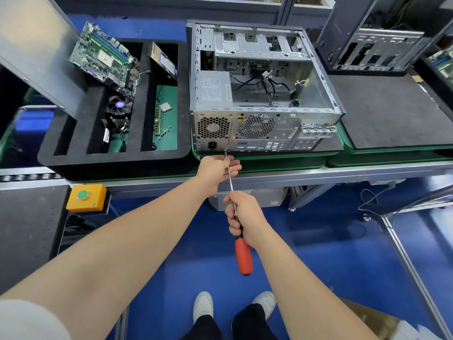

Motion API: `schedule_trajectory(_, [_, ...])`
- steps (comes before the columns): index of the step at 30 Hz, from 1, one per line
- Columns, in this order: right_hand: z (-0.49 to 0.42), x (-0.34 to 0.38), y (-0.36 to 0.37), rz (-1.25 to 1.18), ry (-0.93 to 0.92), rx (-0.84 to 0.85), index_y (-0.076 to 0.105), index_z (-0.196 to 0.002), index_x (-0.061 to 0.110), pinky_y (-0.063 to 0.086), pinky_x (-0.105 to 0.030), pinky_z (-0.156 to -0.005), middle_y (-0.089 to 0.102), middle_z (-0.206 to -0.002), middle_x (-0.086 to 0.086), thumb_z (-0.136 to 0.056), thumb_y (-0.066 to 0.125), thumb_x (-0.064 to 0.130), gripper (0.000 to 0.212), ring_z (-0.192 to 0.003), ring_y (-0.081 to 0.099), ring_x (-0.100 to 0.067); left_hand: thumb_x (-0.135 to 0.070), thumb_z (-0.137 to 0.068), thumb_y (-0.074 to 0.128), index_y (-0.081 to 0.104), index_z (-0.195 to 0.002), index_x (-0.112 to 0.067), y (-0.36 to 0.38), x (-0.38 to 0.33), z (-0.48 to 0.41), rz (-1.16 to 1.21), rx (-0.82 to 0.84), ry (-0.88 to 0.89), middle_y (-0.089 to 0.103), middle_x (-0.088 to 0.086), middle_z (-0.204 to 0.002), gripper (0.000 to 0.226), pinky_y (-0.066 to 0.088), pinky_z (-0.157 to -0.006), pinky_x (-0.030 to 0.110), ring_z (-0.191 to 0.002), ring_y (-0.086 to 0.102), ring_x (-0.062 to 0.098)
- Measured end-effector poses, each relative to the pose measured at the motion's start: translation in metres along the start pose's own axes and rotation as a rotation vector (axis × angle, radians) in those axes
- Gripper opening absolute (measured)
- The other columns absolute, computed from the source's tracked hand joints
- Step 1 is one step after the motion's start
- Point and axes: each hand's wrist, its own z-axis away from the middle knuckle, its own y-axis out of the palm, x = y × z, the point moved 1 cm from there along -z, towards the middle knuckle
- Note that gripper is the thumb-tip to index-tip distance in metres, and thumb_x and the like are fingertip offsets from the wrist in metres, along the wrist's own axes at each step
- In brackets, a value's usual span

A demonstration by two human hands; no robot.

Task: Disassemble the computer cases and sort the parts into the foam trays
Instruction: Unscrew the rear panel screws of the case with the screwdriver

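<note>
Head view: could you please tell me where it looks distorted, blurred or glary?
Head view: wide-angle distortion stretches the forearms toward the corners; the screwdriver and open case are sharp; the frame's edges soften; mild glare on the blue floor at right.
</note>
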Motion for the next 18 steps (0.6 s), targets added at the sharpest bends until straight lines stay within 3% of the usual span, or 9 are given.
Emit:
schedule_trajectory(4, [-0.002,-0.002,0.003,0.506,-0.230,-0.264,0.065,-0.094,0.015,0.037,-0.028,-0.048,0.066,-0.073,-0.009,-0.105,0.042,0.024,0.027,-0.053,0.047,-0.019,-0.014,-0.108,0.051,0.062,-0.118,0.005,0.002,0.005,0.001,0.020,-0.011,-0.022,0.074,0.022,-0.112,0.023,0.063,-0.081,0.033,-0.099,0.076,0.028])
schedule_trajectory(6, [-0.003,-0.002,0.004,0.568,-0.254,-0.289,0.065,-0.095,0.017,0.042,-0.030,-0.048,0.070,-0.073,-0.010,-0.105,0.043,0.026,0.026,-0.052,0.051,-0.021,-0.014,-0.108,0.050,0.063,-0.116,0.008,0.004,0.007,0.002,-0.008,-0.014,-0.043,0.073,0.025,-0.109,0.027,0.063,-0.084,0.038,-0.096,0.076,0.032])
schedule_trajectory(8, [-0.004,-0.001,0.001,0.354,-0.207,-0.103,0.064,-0.102,0.016,0.044,-0.030,-0.046,0.067,-0.067,-0.009,-0.107,0.045,0.029,0.024,-0.047,0.051,-0.021,-0.010,-0.109,0.047,0.061,-0.113,0.012,0.007,0.004,0.001,-0.032,-0.033,-0.057,0.072,0.027,-0.108,0.026,0.063,-0.081,0.038,-0.087,0.075,0.034])
schedule_trajectory(10, [0.000,-0.004,-0.005,-0.016,-0.094,0.182,0.063,-0.107,0.015,0.043,-0.029,-0.047,0.063,-0.070,-0.010,-0.110,0.047,0.038,0.029,-0.049,0.051,-0.019,-0.006,-0.109,0.043,0.059,-0.108,0.009,0.008,-0.003,0.000,0.007,-0.051,-0.109,0.070,0.028,-0.106,0.022,0.062,-0.074,0.033,-0.076,0.071,0.031])
schedule_trajectory(14, [0.003,-0.018,-0.010,-0.598,0.152,0.527,0.065,-0.097,0.025,0.033,-0.020,-0.038,0.043,-0.068,0.003,-0.109,0.049,0.050,0.033,-0.045,0.038,-0.009,-0.003,-0.110,0.039,0.055,-0.109,0.007,0.011,-0.007,0.004,0.074,-0.019,-0.144,0.070,0.028,-0.101,0.019,0.060,-0.087,0.038,-0.081,0.071,0.031])
schedule_trajectory(16, [0.002,-0.019,-0.006,-0.734,0.186,0.603,0.065,-0.099,0.020,0.026,-0.018,-0.032,0.041,-0.061,0.003,-0.110,0.047,0.043,0.031,-0.037,0.030,-0.006,-0.003,-0.110,0.039,0.056,-0.109,0.006,0.009,-0.005,0.003,0.101,-0.017,-0.140,0.070,0.025,-0.093,0.019,0.061,-0.085,0.036,-0.082,0.072,0.031])
schedule_trajectory(18, [0.002,-0.015,-0.004,-0.642,0.136,0.527,0.063,-0.099,0.018,0.023,-0.019,-0.029,0.041,-0.056,0.002,-0.109,0.050,0.037,0.025,-0.033,0.025,-0.006,-0.001,-0.109,0.038,0.056,-0.109,0.006,0.006,-0.004,0.003,0.113,-0.010,-0.126,0.071,0.025,-0.092,0.019,0.063,-0.078,0.032,-0.081,0.073,0.030])
